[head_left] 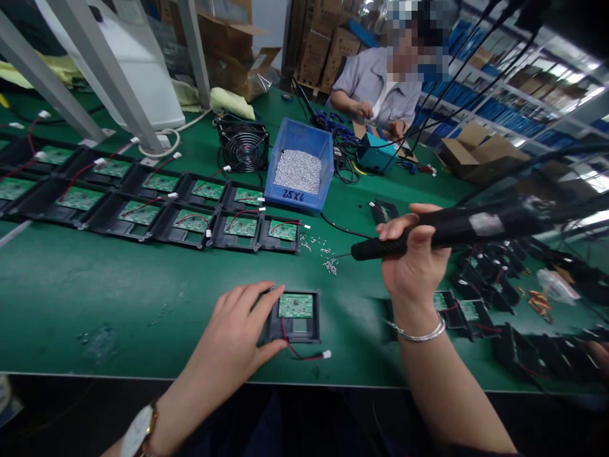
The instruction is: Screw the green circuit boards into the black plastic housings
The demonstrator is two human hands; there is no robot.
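Note:
My left hand (238, 336) lies on the green table, fingers spread, touching the left side of a black frame holding a green circuit board (295, 314) with a red wire and white plug. My right hand (413, 251) is closed round a black electric screwdriver (457, 227) held level, its tip pointing left over a scatter of small silver screws (323, 254).
Rows of black frames with circuit boards (157, 206) fill the left of the table; more lie at the right (480, 298). A blue bin of screws (299, 165), a black fan (243, 146), cables and cardboard boxes stand behind. Another person (380, 82) works at the far side.

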